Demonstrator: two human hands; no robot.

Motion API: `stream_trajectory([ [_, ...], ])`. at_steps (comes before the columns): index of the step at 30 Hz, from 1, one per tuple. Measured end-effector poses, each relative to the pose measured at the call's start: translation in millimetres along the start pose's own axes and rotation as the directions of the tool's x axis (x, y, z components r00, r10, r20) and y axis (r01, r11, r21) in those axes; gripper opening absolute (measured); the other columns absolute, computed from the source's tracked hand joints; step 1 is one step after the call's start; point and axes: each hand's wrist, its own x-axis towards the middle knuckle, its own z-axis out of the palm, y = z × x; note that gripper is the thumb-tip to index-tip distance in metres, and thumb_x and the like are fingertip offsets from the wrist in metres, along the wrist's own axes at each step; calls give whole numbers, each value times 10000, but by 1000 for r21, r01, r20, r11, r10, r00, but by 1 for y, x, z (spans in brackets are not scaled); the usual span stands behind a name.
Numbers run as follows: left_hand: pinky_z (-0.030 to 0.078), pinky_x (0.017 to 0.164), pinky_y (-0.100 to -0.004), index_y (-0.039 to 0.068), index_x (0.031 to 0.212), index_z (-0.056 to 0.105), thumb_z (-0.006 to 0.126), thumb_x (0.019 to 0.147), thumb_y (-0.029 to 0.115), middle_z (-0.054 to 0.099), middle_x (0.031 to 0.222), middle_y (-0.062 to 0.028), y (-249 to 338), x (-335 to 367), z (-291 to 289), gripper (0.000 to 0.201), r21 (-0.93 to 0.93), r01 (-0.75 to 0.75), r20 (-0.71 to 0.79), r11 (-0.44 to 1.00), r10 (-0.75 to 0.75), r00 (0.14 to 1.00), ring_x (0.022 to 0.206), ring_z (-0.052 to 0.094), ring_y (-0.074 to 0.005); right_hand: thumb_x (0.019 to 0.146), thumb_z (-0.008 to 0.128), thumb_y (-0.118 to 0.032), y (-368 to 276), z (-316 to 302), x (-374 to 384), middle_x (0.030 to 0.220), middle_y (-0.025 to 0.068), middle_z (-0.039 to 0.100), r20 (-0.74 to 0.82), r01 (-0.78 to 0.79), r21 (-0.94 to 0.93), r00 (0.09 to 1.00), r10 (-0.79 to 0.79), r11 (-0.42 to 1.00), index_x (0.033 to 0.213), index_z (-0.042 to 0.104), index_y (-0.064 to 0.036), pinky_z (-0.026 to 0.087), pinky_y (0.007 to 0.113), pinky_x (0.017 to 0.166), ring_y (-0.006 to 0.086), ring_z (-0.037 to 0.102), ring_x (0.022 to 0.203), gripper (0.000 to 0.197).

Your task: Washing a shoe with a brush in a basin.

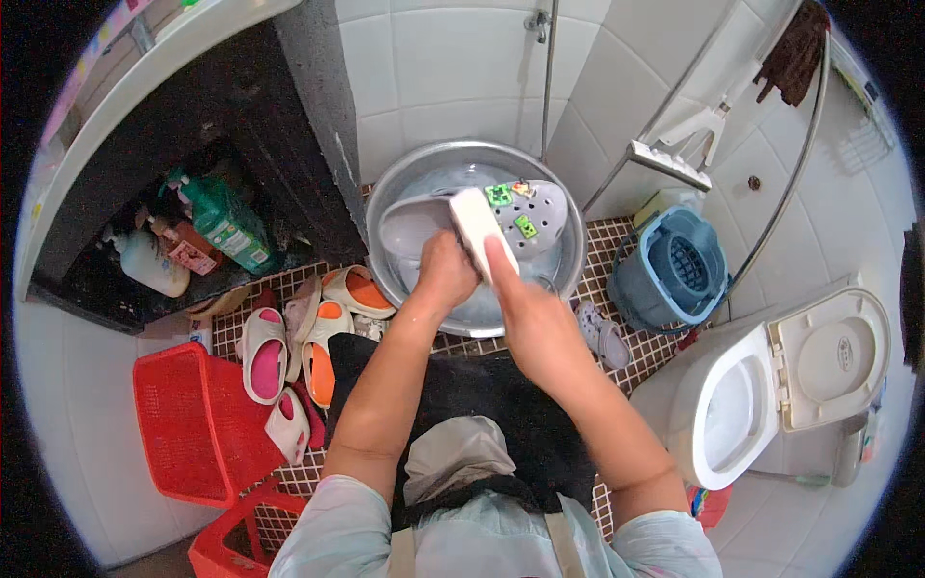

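Note:
A grey clog (541, 223) with green charms lies over a metal basin (378, 193) of cloudy water. Its heel points left and its holed toe right. My left hand (446, 272) is closed on the near side of the clog, fingertips partly hidden. In my right hand (528, 313) is a white scrubbing brush (474, 223), gripped at its near end and laid across the middle of the clog. The brush covers part of the shoe, and its bristles hardly show.
Several slippers (263, 352) lie left of the basin, by a red basket (183, 414). Bottles (226, 223) stand under a counter at left. To the right are another clog (604, 335), a blue mop bucket (670, 275) and a toilet (727, 424) with raised lid.

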Motion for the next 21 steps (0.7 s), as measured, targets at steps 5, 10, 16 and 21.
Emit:
stream_trajectory([
  [5,461,687,-484,10,833,585,606,767,154,624,815,-230,23,3,4,160,94,98,47,991,-103,994,807,596,-420,913,448,-124,28,-10,63,794,301,590,-191,-109,116,973,129,987,1392,326,-176,448,508,673,465,584,752,497],
  [10,468,700,-476,20,855,582,605,765,156,630,822,-216,0,-2,-2,164,61,70,-28,996,-69,997,811,595,-421,923,445,-159,-1,8,2,783,296,594,-47,52,96,998,-48,994,1395,329,-195,460,515,698,458,592,750,488],
  [16,457,614,-465,53,898,587,610,750,136,623,740,-204,7,3,4,171,18,73,21,997,-73,997,687,583,-408,897,422,-161,28,-5,67,714,264,605,-246,-105,27,963,109,994,1420,241,-146,464,538,608,434,609,675,555],
  [21,425,633,-492,32,831,547,607,749,135,599,690,-192,7,2,1,145,-48,-73,-107,996,68,992,665,563,-417,913,441,-162,10,9,14,727,276,598,-108,3,29,994,0,1000,1419,256,-192,455,535,649,448,597,682,540],
])
